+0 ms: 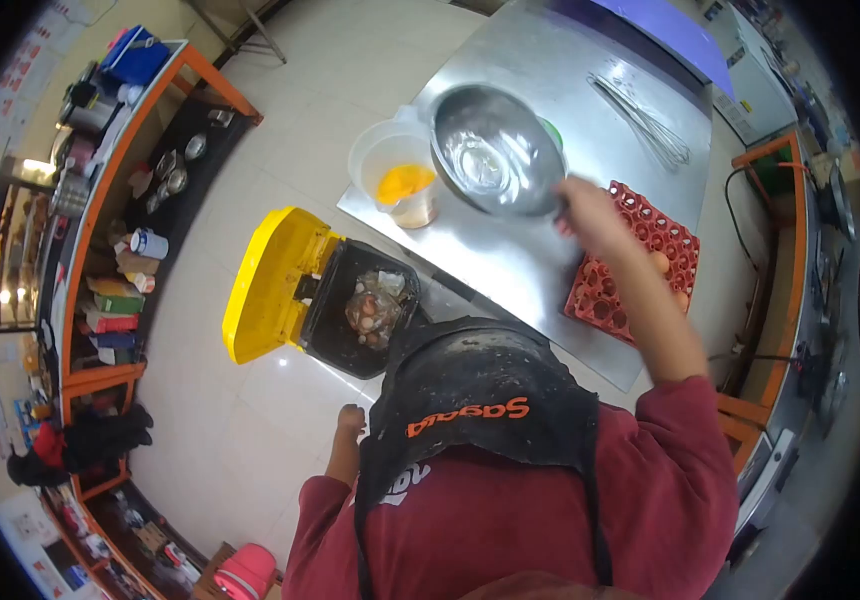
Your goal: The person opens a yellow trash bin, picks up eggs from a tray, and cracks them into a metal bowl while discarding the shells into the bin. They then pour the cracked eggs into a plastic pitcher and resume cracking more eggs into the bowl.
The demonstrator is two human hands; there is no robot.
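my right fingers (582, 208) grip the steel bowl's (495, 150) rim, tilting it; left fingers (351, 420) hang loosely closed, empty; steadiness comes next, i judge.

Bright, even light falls from overhead across my whole view. The steel bowl (495, 150) at my right hand (590, 215) throws back white glare, and the metal table (550, 60) beyond it shines pale with soft reflections. My right hand smears with motion blur, its fingers hard to make out. Below my left hand (350, 420) the floor tiles (220, 430) gleam faintly, and only a soft shadow sits under the yellow bin lid (270, 280). Heavy fisheye bends the shelves (100, 200) far off to my left, and the corners go black.
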